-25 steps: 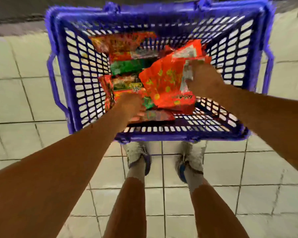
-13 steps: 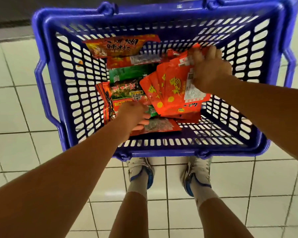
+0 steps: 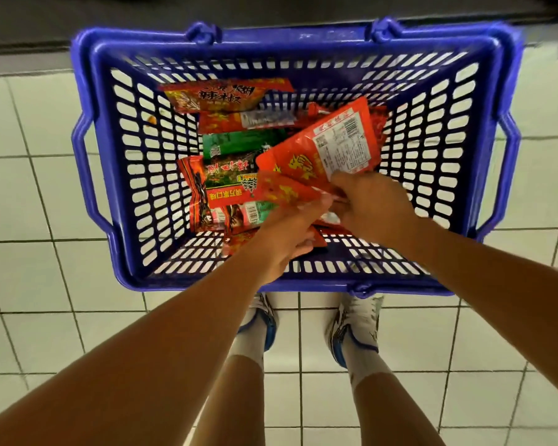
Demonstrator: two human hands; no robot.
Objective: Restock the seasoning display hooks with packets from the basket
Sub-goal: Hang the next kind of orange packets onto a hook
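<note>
Two hands meet over a blue basket of seasoning packets on a tiled floor.

At the far left the basket (image 3: pixel 91 175) shows its perforated wall and a side handle; it sits on white floor tiles (image 3: pixel 23 278). Inside, toward its left half, loose packets lie piled — a red one with large dark characters (image 3: pixel 221 95) against the far wall, a green one (image 3: pixel 239 144) below it, and a red-and-green one (image 3: pixel 221 188) nearer the person. The left hand (image 3: pixel 292 231) reaches in over the near rim, its fingers curled around the lower edge of a small red packet (image 3: pixel 279 189). Just beside it, the right hand (image 3: pixel 372 209) pinches the bottom of a larger red packet (image 3: pixel 327 146) — label side up, tilted and raised above the pile. Below the basket stand two white-and-blue shoes (image 3: pixel 356 323).
</note>
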